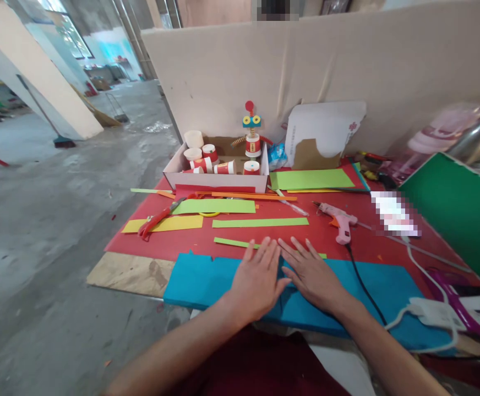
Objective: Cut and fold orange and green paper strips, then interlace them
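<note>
My left hand [258,278] lies flat with fingers stretched out on a blue sheet [202,278] at the table's front edge. Beside it, my right hand [311,272] is also flat, fingers spread, palm down. The two hands nearly meet. Under or just past my fingertips runs a narrow green paper strip [232,242], its middle partly hidden. Another green strip [260,223] lies farther off. To the right of my right hand rests a pink hot glue gun [339,220] with a black cord.
Red-handled scissors [155,221] lie on yellow paper [182,224] at the left. Behind stand a box [215,180] of paper cups and a cup figure [253,144] with spring arms. A phone [394,213], a power strip [434,312] and a green board [458,220] occupy the right.
</note>
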A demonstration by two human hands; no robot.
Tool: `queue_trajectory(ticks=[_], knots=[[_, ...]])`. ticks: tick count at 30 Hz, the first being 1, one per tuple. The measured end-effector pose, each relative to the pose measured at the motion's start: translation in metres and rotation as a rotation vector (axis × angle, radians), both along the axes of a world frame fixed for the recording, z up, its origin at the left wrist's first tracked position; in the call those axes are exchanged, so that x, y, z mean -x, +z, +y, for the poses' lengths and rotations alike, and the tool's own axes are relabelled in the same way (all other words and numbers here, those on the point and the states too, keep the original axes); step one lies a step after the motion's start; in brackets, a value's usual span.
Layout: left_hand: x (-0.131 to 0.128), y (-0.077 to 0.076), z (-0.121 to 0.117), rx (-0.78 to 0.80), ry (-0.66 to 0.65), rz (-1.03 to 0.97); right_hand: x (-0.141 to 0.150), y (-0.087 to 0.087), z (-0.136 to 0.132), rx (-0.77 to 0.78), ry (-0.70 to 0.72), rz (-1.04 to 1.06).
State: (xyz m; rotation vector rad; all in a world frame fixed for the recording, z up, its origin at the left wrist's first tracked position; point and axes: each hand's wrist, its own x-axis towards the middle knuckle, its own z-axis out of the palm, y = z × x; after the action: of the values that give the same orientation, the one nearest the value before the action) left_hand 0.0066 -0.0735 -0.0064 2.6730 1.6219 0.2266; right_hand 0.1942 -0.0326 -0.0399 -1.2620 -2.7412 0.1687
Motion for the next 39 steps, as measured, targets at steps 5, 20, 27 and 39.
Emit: queue_trajectory(ticks=[5,20,27,39], knots=[[0.005,-0.02,0.001,0.036,0.054,0.012,-0.001,-0.002,0.001,-0.035,0.014,0.012],[0.13,-0.021,-0.012,-0.043,0.214,0.165,0.027,0.014,-0.012,-0.011,-0.084,0.064],[0.129,-0.029,-0.012,-0.11,0.22,0.177,0.106,0.028,-0.026,0.06,0.089,0.157],[0.127,-0.025,-0.013,-0.109,0.233,0.196,0.002,0.022,-0.018,0.192,-0.064,0.043]])
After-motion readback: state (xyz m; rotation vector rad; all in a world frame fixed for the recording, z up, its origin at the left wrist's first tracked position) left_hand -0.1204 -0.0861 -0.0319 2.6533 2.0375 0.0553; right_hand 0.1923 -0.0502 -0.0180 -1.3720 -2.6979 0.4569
